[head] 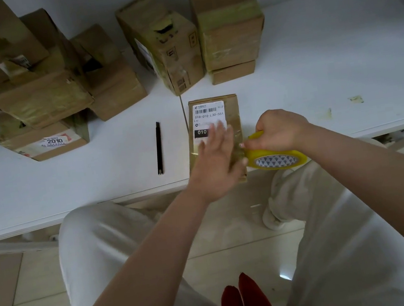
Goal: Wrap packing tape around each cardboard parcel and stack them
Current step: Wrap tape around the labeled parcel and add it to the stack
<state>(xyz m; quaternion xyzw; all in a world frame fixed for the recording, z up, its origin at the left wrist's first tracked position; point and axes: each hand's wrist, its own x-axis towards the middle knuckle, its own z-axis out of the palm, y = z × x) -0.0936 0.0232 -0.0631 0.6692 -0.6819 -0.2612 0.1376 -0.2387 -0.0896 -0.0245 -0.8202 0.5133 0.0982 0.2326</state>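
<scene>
White table (312, 57): parcel (213, 125) label (208, 117) reads "010"

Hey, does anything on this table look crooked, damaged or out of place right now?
Yes. The left stack of parcels sits askew, its boxes tilted and overlapping unevenly. The tall parcel behind the flat parcel has a torn top. That flat one overhangs the table edge, under the left hand. The right hand grips the tape roll.
</scene>
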